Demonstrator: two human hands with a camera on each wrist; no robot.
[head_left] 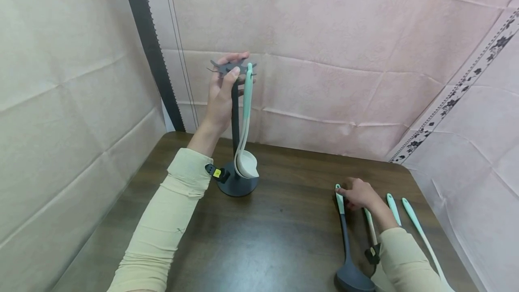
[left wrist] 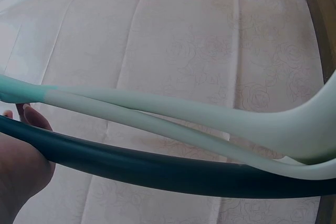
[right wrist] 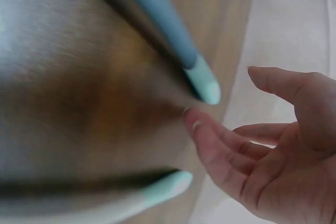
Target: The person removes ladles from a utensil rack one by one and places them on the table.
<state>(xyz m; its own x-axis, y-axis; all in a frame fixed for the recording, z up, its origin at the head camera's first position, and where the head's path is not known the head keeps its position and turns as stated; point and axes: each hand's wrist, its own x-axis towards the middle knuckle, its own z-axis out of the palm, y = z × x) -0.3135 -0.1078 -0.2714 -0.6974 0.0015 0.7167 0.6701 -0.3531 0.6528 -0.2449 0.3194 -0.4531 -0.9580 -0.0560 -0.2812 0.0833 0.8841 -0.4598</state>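
Note:
My left hand (head_left: pixel 220 98) grips the top of a dark utensil stand (head_left: pixel 235 125), thumb on the hooked top and fingers behind it. Two pale utensils with mint handles (head_left: pixel 247 89) hang together from one side; the front one has a white, round, spouted bowl (head_left: pixel 247 164). In the left wrist view their pale shafts (left wrist: pixel 157 121) run alongside the dark pole (left wrist: pixel 136 169). Over the table's right side is my right hand (head_left: pixel 358 193), fingers loosely bent and holding nothing. In the right wrist view, the dark ladle's mint handle tip (right wrist: pixel 207 85) lies just off the fingertips.
The dark ladle (head_left: pixel 352 277) lies on the brown table (head_left: pixel 279 229). To its right are a pale-shafted utensil (head_left: pixel 371 226), partly under my right arm, and two more mint handles (head_left: pixel 392 206). Cloth-covered walls (head_left: pixel 316 57) stand behind and at both sides.

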